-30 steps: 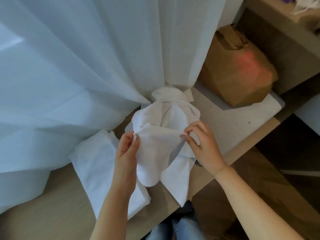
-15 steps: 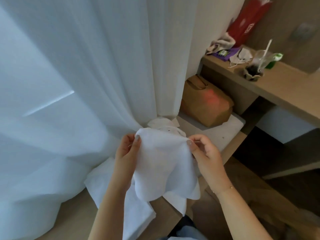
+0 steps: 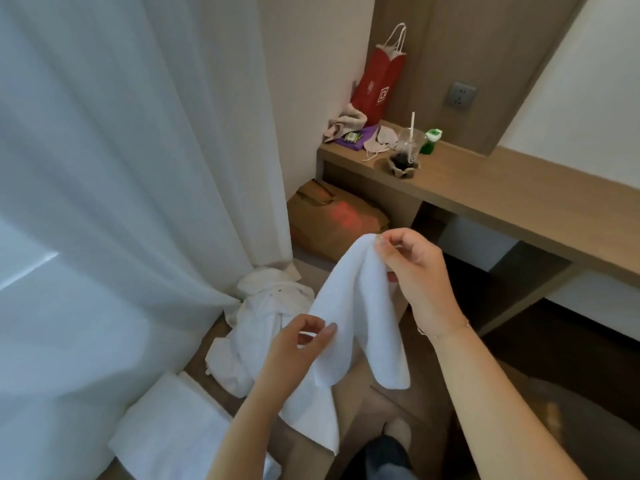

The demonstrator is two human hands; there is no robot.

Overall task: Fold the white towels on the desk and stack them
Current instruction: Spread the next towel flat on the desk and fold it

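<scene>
Head view: both hands, left (image 3: 294, 344) and right (image 3: 412, 268), pinch a white towel (image 3: 356, 306); red bag (image 3: 379, 86) logo unreadable

We had one view only, from the head camera. It looked forward and steeply down, close above the white towel (image 3: 356, 306), with the curtain (image 3: 131, 188) left of the towel and the shelf (image 3: 502, 192) beyond it.

The white towel (image 3: 349, 306) was lifted clear of the crumpled pile (image 3: 256, 327) on the desk. The right hand (image 3: 414, 271) was raised and carried rightward, one corner pinched high, while the left hand (image 3: 294, 344) was kept lower on the opposite edge, apparently pinched. The cloth was drawn out slantwise between them.
</scene>
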